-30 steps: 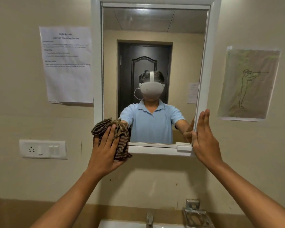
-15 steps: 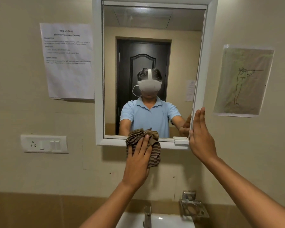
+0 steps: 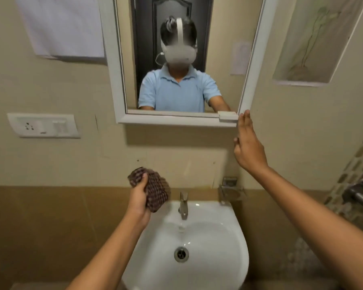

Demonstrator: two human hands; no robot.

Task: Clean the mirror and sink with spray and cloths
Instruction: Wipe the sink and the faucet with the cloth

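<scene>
A white-framed mirror (image 3: 176,121) hangs on the beige wall above a white sink (image 3: 224,237) with a chrome tap (image 3: 183,205). My left hand (image 3: 137,198) is shut on a bunched brown checked cloth (image 3: 155,190), held just above the sink's back left rim. My right hand (image 3: 247,143) is flat with fingers straight, and its fingertips reach the mirror frame's lower right corner. The mirror reflects a person in a blue shirt. No spray bottle is in view.
A metal soap holder (image 3: 231,191) is fixed to the wall right of the tap. A switch and socket plate (image 3: 43,124) sits left of the mirror. Papers (image 3: 61,28) hang on the wall at both sides. A chrome valve (image 3: 360,194) juts out at far right.
My left hand has dropped with the cloth from the mirror's lower frame down to the sink's back rim. My right hand has slid lower along the frame's right edge. The view tilted down.
</scene>
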